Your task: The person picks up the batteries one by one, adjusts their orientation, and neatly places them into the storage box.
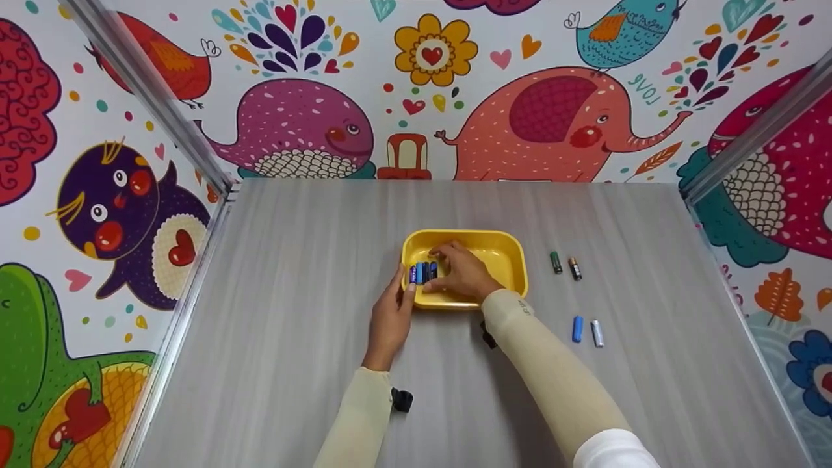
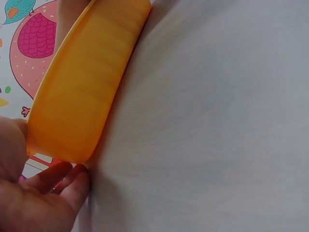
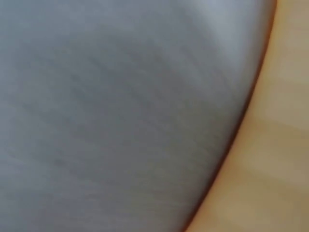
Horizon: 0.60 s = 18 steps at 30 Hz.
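A yellow plastic tray (image 1: pixel 513 257) stands on the table, with a row of several blue and dark batteries (image 1: pixel 420 273) side by side at its left end. My left hand (image 1: pixel 390 318) holds that end, thumb at the rim and fingers against the outer wall; the left wrist view shows these fingers (image 2: pixel 72 186) at the tray's corner. Inside the tray, my right hand (image 1: pixel 463 272) has its bent fingers and thumb around the right side of the battery row. Whether it pinches a battery is hidden. The right wrist view shows only tray wall and tabletop.
Right of the tray lie a green battery (image 1: pixel 556 262) and a black and copper battery (image 1: pixel 575 268). Nearer to me are a blue battery (image 1: pixel 577 329) and a silver one (image 1: pixel 597 333). Printed panels with metal edges border the grey table (image 1: pixel 292 260).
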Motion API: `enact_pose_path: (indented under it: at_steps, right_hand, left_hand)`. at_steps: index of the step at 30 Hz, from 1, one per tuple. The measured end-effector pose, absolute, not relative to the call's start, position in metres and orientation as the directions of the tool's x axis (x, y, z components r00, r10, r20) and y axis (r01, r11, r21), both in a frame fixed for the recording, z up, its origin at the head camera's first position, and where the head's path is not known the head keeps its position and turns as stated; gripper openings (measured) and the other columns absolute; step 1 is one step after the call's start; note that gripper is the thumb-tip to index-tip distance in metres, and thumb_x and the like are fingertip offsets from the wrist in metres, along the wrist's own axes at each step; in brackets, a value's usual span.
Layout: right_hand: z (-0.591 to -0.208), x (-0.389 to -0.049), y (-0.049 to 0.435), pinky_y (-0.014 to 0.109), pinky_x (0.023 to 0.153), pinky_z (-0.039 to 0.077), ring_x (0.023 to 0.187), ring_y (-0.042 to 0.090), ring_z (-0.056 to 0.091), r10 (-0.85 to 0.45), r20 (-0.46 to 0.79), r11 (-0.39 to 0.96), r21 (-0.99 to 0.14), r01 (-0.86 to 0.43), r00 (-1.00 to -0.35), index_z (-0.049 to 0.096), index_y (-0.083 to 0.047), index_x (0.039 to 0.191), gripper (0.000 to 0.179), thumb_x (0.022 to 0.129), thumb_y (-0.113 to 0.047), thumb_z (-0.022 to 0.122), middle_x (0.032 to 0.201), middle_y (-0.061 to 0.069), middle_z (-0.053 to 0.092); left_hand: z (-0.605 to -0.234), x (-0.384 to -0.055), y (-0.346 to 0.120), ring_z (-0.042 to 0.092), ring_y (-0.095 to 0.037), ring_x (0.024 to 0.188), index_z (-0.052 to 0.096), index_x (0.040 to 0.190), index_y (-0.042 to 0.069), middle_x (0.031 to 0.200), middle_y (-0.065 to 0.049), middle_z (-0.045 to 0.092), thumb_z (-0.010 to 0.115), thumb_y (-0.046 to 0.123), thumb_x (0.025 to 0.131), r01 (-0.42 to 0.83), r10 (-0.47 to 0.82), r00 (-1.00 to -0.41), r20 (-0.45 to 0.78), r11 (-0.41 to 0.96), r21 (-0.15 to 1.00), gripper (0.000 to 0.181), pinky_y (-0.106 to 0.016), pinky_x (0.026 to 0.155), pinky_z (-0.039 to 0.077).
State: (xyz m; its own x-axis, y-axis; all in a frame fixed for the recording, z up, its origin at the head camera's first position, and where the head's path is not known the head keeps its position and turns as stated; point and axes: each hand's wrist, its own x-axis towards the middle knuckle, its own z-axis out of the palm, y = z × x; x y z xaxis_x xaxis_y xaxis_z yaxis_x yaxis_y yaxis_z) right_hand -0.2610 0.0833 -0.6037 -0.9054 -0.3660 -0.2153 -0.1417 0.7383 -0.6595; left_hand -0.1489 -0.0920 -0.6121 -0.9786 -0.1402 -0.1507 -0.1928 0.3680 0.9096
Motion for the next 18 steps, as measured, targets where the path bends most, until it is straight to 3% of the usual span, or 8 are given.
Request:
enact_pose_path:
  at_steps: [6,15,18]
  right_hand:
    - [-0.597,-0.264,0.09,0.036,0.1,0.051,0.107,0.021,0.053,-0.376,-0.22,0.673,-0.732,-0.102,-0.9,0.058,-0.023,0.138,0.07,0.078,-0.044,0.087,0.117,-0.001,0.055]
    - [-0.576,-0.263,0.107,0.04,0.099,0.055,0.109,0.028,0.056,-0.44,-0.197,0.627,-0.766,-0.142,-0.876,0.055,-0.019,0.142,0.071,0.081,-0.034,0.088,0.125,0.008,0.058]
    - [-0.566,-0.261,0.119,0.041,0.095,0.057,0.107,0.03,0.058,-0.466,-0.15,0.606,-0.772,-0.191,-0.872,0.056,-0.015,0.142,0.072,0.081,-0.038,0.087,0.125,0.014,0.06]
  left_hand:
    - [-0.611,-0.149,-0.092,0.04,-0.016,0.148,0.027,0.161,0.036,0.164,0.008,0.036,0.049,0.047,0.107,-0.18,-0.134,-0.981,-0.138,0.38,0.907,0.059,-0.038,0.118,0.041]
    - [-0.612,-0.149,-0.093,0.044,-0.018,0.146,0.03,0.161,0.031,0.164,0.004,0.039,0.05,0.043,0.107,-0.159,-0.145,-0.983,-0.112,0.374,0.914,0.059,-0.039,0.117,0.043]
    - [-0.613,-0.15,-0.093,0.043,-0.018,0.147,0.03,0.161,0.032,0.164,0.005,0.038,0.05,0.041,0.108,-0.168,-0.155,-0.981,-0.118,0.37,0.914,0.058,-0.04,0.118,0.041]
